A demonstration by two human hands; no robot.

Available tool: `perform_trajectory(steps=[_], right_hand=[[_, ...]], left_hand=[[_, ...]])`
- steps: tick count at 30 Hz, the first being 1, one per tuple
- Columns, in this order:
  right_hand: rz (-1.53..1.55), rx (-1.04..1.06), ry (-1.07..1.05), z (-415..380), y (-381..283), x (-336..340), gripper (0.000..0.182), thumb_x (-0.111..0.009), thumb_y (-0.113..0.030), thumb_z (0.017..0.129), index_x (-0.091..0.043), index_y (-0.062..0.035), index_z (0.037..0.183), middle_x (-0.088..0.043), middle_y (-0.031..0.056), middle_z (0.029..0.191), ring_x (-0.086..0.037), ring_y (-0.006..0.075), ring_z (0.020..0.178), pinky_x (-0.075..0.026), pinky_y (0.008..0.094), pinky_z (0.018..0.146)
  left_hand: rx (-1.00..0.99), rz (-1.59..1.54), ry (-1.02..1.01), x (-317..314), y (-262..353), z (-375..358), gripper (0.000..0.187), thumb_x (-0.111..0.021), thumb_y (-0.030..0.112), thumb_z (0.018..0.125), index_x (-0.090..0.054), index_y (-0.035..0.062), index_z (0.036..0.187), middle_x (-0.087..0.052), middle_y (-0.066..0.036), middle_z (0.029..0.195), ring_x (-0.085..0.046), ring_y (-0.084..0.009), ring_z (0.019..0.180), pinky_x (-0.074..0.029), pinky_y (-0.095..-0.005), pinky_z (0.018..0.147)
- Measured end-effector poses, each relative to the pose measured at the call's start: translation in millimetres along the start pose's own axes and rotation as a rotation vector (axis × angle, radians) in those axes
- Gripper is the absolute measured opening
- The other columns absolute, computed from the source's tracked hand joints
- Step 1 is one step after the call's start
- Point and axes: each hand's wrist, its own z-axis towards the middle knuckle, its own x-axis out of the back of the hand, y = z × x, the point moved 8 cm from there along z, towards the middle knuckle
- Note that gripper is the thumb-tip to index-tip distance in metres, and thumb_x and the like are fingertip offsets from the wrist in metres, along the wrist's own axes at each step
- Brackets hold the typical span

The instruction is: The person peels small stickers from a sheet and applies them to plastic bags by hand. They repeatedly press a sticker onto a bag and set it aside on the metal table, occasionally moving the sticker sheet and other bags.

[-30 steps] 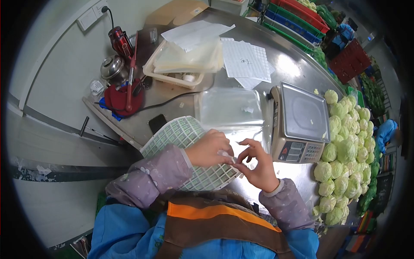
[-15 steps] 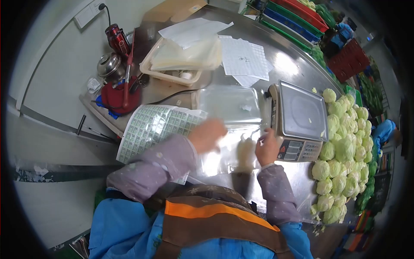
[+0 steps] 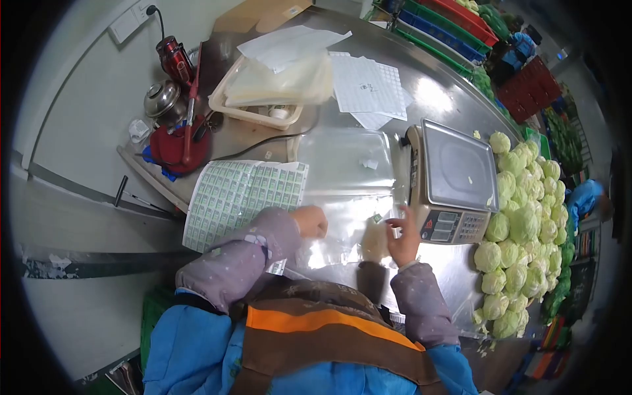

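Observation:
A stack of clear plastic bags (image 3: pixel 345 158) lies flat on the metal table in front of me. My left hand (image 3: pixel 312 222) is closed over the left part of the bags, beside a sheet of small green labels (image 3: pixel 230 194); whatever is in its curled fingers is hidden. My right hand (image 3: pixel 403 238) hovers at the bags' right side, index finger raised and apart from the thumb. One small green label (image 3: pixel 376 218) shows on the bags just left of its fingertips. Close beyond that hand stands a digital scale (image 3: pixel 454 220) with a bare metal pan.
Cabbages (image 3: pixel 523 224) are heaped right of the scale. Behind the bags are a plastic tray (image 3: pixel 257 118) of clear sheets and some loose papers (image 3: pixel 368 89). A red bag (image 3: pixel 176 146), steel pot (image 3: pixel 164 100) and red flask (image 3: pixel 175 60) stand at left. Two people work at far right.
My left hand has drawn back toward me and slightly left, fingers curled. A green label now shows near my right hand, whose index finger is now raised.

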Motion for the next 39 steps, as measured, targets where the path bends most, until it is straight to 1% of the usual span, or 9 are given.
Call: perform_trajectory(steps=[7, 10, 12, 16, 22, 28, 34, 36, 39], right_hand=[[1.05, -0.641, 0.291, -36.0, 72.4, 10.3, 0.017, -0.06, -0.003, 0.086, -0.054, -0.0071, 0.102, -0.059, 0.0007, 0.082, -0.056, 0.0118, 0.075, -0.046, 0.0236, 0.064], [1.08, -0.39, -0.116, -35.1, 31.7, -19.9, 0.009, -0.064, -0.001, 0.08, -0.059, -0.0058, 0.085, -0.052, 0.0069, 0.113, -0.054, 0.0158, 0.1, -0.044, 0.0295, 0.085], [0.94, -0.276, -0.468, -45.5, 2.0, -48.0, 0.009, -0.066, 0.0, 0.079, -0.06, -0.0061, 0.084, -0.048, 0.0076, 0.125, -0.047, 0.0187, 0.115, -0.039, 0.0318, 0.095], [0.94, -0.279, -0.548, -55.3, 4.8, -72.3, 0.008, -0.067, 0.0, 0.079, -0.062, -0.0057, 0.079, -0.046, 0.0078, 0.127, -0.045, 0.0196, 0.118, -0.034, 0.0322, 0.1], [0.98, -0.385, -0.572, -65.2, 20.2, -80.5, 0.007, -0.068, -0.006, 0.077, -0.063, -0.004, 0.081, -0.049, 0.011, 0.128, -0.048, 0.0219, 0.116, -0.038, 0.0319, 0.097], [0.845, -0.716, 0.018, -30.3, 58.6, -54.3, 0.004, -0.064, -0.001, 0.081, -0.062, 0.0001, 0.083, -0.062, 0.0019, 0.075, -0.058, 0.011, 0.068, -0.046, 0.0254, 0.067], [-0.01, -0.276, 0.291, 7.3, 20.2, -14.4, 0.021, -0.071, -0.003, 0.071, -0.061, -0.0024, 0.09, -0.062, 0.0105, 0.081, -0.058, 0.0188, 0.059, -0.045, 0.0276, 0.054], [0.233, -0.354, 0.076, 0.1, 5.3, -6.4, 0.025, -0.068, -0.009, 0.071, -0.06, -0.0053, 0.094, -0.06, 0.0125, 0.102, -0.063, 0.0269, 0.078, -0.05, 0.0349, 0.067], [0.259, 0.291, -0.422, -28.8, -83.2, -29.5, 0.045, -0.071, -0.02, 0.074, -0.054, -0.0129, 0.115, -0.052, 0.0114, 0.122, -0.052, 0.0296, 0.108, -0.043, 0.042, 0.088]], left_hand=[[0.061, -0.352, 0.139, 59.0, -3.4, 1.4, 0.014, -0.066, 0.014, 0.082, -0.066, 0.0022, 0.089, -0.067, -0.005, 0.078, -0.062, -0.0124, 0.076, -0.047, -0.0278, 0.074], [0.134, -0.516, 0.592, 96.6, -28.4, 0.5, 0.014, -0.064, 0.012, 0.082, -0.063, 0.0032, 0.093, -0.066, -0.008, 0.089, -0.062, -0.0181, 0.083, -0.047, -0.0327, 0.077], [0.094, 0.137, 1.455, 158.3, 49.5, -81.4, 0.023, -0.065, 0.012, 0.081, -0.06, 0.0057, 0.103, -0.063, -0.011, 0.1, -0.06, -0.0261, 0.094, -0.047, -0.0375, 0.082], [-0.62, 0.451, 0.426, 22.9, 113.9, -28.7, 0.043, -0.064, 0.028, 0.08, -0.055, 0.0121, 0.118, -0.057, -0.009, 0.112, -0.048, -0.0286, 0.114, -0.035, -0.0419, 0.099], [0.061, 0.551, 0.17, 16.5, 20.9, 11.8, 0.091, -0.067, 0.051, 0.074, -0.022, 0.0166, 0.146, -0.018, -0.009, 0.152, -0.013, -0.0251, 0.142, -0.015, -0.0551, 0.11], [-0.095, 0.473, 0.194, -1.6, 60.0, -10.6, 0.041, -0.08, 0.024, 0.063, -0.06, 0.0092, 0.097, -0.057, -0.006, 0.105, -0.053, -0.0251, 0.108, -0.043, -0.0395, 0.085], [0.004, 0.196, 0.077, -17.2, 3.2, 10.8, 0.012, -0.074, 0.014, 0.068, -0.066, 0.0071, 0.074, -0.064, -0.011, 0.071, -0.064, -0.0295, 0.071, -0.049, -0.0386, 0.067], [-0.011, -0.026, -0.069, -8.9, 5.1, 14.8, 0.011, -0.07, 0.011, 0.072, -0.069, 0.0056, 0.08, -0.067, -0.01, 0.073, -0.065, -0.0247, 0.071, -0.05, -0.0353, 0.067], [-0.012, -0.348, -0.144, 25.0, -8.5, 34.7, 0.011, -0.066, 0.009, 0.074, -0.069, 0.0038, 0.084, -0.068, -0.007, 0.073, -0.064, -0.0176, 0.07, -0.05, -0.0312, 0.067]])
